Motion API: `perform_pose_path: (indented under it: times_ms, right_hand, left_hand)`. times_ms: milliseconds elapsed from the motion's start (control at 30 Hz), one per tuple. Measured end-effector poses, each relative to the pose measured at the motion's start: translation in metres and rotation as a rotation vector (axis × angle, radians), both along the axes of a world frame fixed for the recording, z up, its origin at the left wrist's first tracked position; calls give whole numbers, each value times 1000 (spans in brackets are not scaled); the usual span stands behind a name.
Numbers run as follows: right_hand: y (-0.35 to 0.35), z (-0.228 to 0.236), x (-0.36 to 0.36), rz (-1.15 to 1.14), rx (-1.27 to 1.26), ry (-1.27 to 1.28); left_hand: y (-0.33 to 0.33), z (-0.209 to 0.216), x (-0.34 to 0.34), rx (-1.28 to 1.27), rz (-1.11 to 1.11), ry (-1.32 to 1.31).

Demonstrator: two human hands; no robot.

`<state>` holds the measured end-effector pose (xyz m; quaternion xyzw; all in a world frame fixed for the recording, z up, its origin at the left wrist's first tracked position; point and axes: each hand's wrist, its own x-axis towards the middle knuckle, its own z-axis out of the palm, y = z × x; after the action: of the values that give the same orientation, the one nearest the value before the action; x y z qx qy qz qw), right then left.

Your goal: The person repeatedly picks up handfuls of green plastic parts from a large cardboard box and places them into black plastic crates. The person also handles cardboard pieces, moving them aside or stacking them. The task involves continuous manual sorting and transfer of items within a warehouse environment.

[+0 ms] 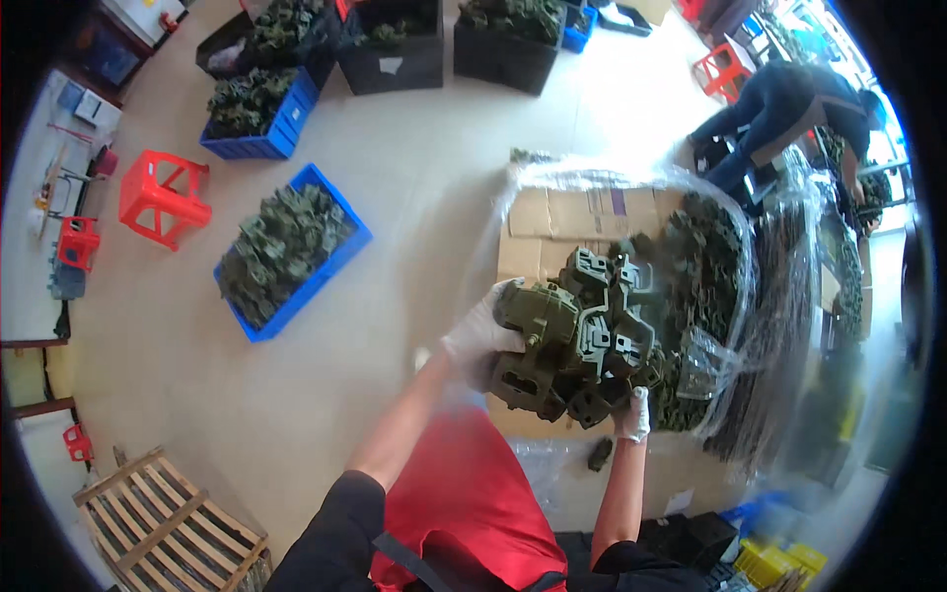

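Observation:
Between my two gloved hands is a bunch of dark green molded plastic parts (538,340), held up over a cardboard-topped stack. My left hand (483,331), in a white glove, grips the bunch from its left side, fingers partly hidden behind it. At the lower right of the bunch, my right hand (633,414) has its gloved fingers closed on the parts' edge. Below them lies a cardboard sheet (538,222). More green parts (695,266) are piled along its right side, inside clear plastic wrap (745,237).
A blue crate (355,237) full of green parts stands on the floor to the left, near a red stool (163,197). Further crates (395,69) line the back. A wooden pallet (168,523) lies at lower left. Another person (789,109) bends over at far right. One loose part (600,454) lies near the stack.

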<state>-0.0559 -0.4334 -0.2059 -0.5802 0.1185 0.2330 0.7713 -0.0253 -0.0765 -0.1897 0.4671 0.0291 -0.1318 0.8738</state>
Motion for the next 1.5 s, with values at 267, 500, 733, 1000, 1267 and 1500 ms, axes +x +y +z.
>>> perform_pose_path:
  times_ms: [267,500,733,1000,1267,1500]
  right_hand:
    - [111,-59,181,-10,-194,-194]
    - [337,18,370,130,334,10]
    - [553,-1,563,229,280,14]
    - [780,-84,795,438,184,48]
    - [907,-153,955,370,-31,120]
    - [892,-122,931,413,-753,-13]
  left_hand:
    - [136,25,168,137,-16,-119]
    - [296,47,288,391,233,35]
    - [498,-23,426,401,384,83]
    - [725,-124,619,507,414,117]
    - [848,-195,797,614,376,310]
    - [837,-210,812,1147,410,643]
